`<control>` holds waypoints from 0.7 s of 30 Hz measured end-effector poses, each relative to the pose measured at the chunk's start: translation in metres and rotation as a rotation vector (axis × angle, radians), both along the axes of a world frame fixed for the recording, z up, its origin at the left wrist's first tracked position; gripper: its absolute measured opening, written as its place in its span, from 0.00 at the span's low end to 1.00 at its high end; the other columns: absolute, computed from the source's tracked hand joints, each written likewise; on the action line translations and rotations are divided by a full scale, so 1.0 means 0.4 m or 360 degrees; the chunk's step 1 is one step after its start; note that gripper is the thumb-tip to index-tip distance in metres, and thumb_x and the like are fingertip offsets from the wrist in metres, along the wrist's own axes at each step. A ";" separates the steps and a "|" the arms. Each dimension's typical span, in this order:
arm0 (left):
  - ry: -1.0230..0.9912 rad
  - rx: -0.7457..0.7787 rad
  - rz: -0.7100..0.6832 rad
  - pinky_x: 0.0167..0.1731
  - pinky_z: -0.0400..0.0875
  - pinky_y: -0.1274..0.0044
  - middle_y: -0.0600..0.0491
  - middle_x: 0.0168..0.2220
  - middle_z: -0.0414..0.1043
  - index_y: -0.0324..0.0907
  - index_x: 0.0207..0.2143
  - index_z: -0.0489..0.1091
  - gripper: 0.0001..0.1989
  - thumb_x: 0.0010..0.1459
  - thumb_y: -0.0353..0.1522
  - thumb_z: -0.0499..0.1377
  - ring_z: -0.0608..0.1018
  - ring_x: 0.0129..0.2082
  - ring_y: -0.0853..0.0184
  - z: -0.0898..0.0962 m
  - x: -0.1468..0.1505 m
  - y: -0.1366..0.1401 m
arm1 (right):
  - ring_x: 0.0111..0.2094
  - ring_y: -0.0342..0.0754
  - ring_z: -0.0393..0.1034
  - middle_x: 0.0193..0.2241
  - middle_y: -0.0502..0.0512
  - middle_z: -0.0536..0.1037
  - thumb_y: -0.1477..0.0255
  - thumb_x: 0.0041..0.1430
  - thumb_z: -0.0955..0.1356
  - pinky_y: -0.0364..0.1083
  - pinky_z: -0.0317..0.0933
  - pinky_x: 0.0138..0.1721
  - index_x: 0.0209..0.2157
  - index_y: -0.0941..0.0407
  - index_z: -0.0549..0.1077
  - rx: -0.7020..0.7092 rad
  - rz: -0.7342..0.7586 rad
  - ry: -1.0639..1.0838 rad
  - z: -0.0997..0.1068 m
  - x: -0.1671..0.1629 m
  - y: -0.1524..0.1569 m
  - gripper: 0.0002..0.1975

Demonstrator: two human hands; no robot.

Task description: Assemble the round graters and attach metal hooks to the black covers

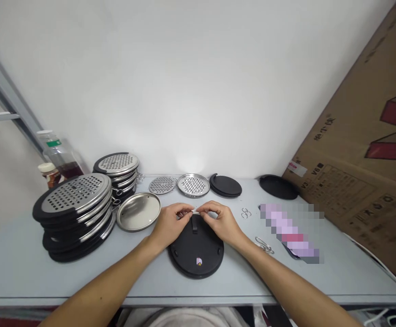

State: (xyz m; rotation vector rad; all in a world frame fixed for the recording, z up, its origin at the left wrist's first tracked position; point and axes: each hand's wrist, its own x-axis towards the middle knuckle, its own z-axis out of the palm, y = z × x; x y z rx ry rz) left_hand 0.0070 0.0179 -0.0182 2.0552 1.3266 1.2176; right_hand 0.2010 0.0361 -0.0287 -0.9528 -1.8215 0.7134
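Disc [206, 243]: matt plastic | dish [138, 211]: shiny metal | carton [351, 141]: matt cardboard

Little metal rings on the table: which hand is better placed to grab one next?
Probably the right hand: the little metal rings lie on its side, nearer to it than to the left hand. Both pinch a small shiny piece at the black disc between them, so letting go might come first.

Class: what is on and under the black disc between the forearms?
On the black disc are a coloured mark, a black tab and side nubs. Fingers cover part of its far edge. Whatever lies beneath it is hidden.
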 end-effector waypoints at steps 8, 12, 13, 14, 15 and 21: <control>0.0172 0.0103 -0.0005 0.41 0.72 0.75 0.57 0.36 0.81 0.46 0.37 0.78 0.10 0.56 0.24 0.62 0.80 0.37 0.67 -0.020 -0.012 0.005 | 0.39 0.48 0.74 0.36 0.53 0.79 0.80 0.59 0.65 0.48 0.66 0.44 0.39 0.50 0.81 0.0022 0.0030 -0.0059 -0.037 -0.009 -0.005 0.15; 0.0225 0.0147 0.0035 0.42 0.71 0.73 0.56 0.36 0.81 0.46 0.37 0.78 0.10 0.57 0.23 0.62 0.80 0.37 0.65 -0.026 -0.014 0.000 | 0.39 0.48 0.74 0.36 0.53 0.79 0.81 0.59 0.65 0.48 0.67 0.44 0.39 0.49 0.81 0.0008 0.0014 -0.0072 -0.043 -0.009 -0.003 0.16; 0.0236 0.0155 0.0042 0.42 0.71 0.73 0.56 0.36 0.81 0.46 0.37 0.78 0.10 0.57 0.23 0.62 0.80 0.37 0.65 -0.026 -0.013 -0.001 | 0.39 0.48 0.74 0.36 0.53 0.79 0.81 0.59 0.66 0.48 0.67 0.44 0.39 0.49 0.81 0.0005 0.0002 -0.0083 -0.044 -0.009 -0.002 0.16; 0.0246 0.0163 0.0047 0.41 0.71 0.73 0.56 0.36 0.81 0.46 0.37 0.78 0.10 0.57 0.23 0.62 0.80 0.37 0.65 -0.027 -0.012 -0.001 | 0.39 0.48 0.74 0.36 0.53 0.79 0.81 0.58 0.66 0.48 0.67 0.44 0.38 0.49 0.81 0.0004 -0.0011 -0.0096 -0.044 -0.010 -0.001 0.16; 0.0254 0.0172 0.0052 0.41 0.72 0.73 0.57 0.36 0.81 0.46 0.36 0.78 0.10 0.57 0.23 0.62 0.80 0.37 0.65 -0.027 -0.011 -0.001 | 0.39 0.48 0.74 0.36 0.53 0.79 0.81 0.58 0.66 0.48 0.67 0.43 0.38 0.48 0.82 0.0005 -0.0024 -0.0108 -0.045 -0.010 -0.001 0.16; 0.0289 0.0219 0.0083 0.41 0.73 0.72 0.56 0.36 0.82 0.46 0.37 0.79 0.10 0.57 0.23 0.62 0.81 0.36 0.64 -0.030 -0.013 0.000 | 0.39 0.49 0.74 0.36 0.53 0.79 0.83 0.57 0.66 0.49 0.67 0.44 0.39 0.48 0.82 0.0067 -0.0054 -0.0184 -0.048 -0.012 0.003 0.18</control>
